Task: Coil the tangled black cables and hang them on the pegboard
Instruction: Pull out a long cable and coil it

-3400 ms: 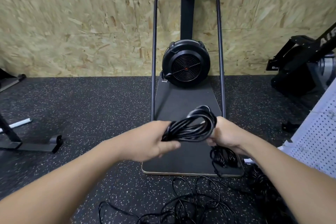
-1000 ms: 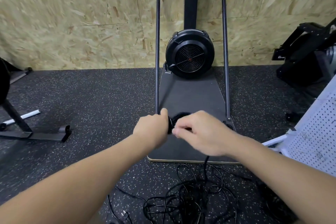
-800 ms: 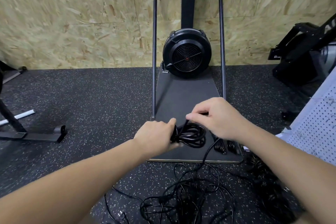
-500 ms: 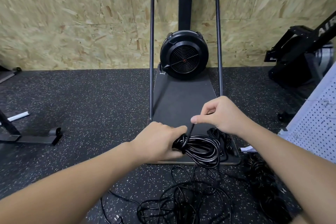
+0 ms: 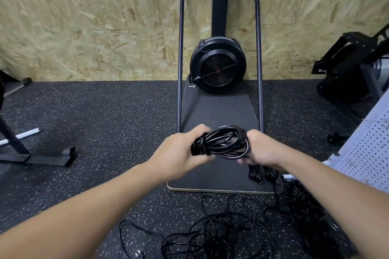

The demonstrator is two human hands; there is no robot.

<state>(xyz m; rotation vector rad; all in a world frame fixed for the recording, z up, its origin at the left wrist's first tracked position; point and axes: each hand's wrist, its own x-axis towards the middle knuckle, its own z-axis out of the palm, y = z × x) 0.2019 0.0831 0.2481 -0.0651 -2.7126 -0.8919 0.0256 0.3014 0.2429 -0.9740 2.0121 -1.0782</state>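
Both hands are up in front of the chest, and between them sits the coil [image 5: 221, 141], a black bundle of looped cable held level over the platform [image 5: 216, 115] of the ski machine. The left hand [image 5: 181, 151] wraps its fingers round the left end, where a few turns bind the loops together. The right hand [image 5: 261, 149] closes round the right end, fingers curled under the strands. So both are gripping, neither spread.

My read: this bundle is about finished and wants hanging next. It looks light and floppy, rubbery in the jacket, so not very slippery, but the loops will spring apart if the grip goes slack. The bound left end is the safe place to hold it; the open right loop looks like the part to slip over a peg.

Further out now. Two small coils [image 5: 261, 172] lie on the platform's near right corner, just below the right hand. On the speckled floor [image 5: 84, 122] in front, a tangle [image 5: 210, 235] of loose black cable sprawls, a plug showing at its left edge. More dark cable is heaped to the right, though it's blurred. The pegboard [image 5: 366, 149], white, leans at the right edge, within reach I'd judge; I can't make out any pegs on it.
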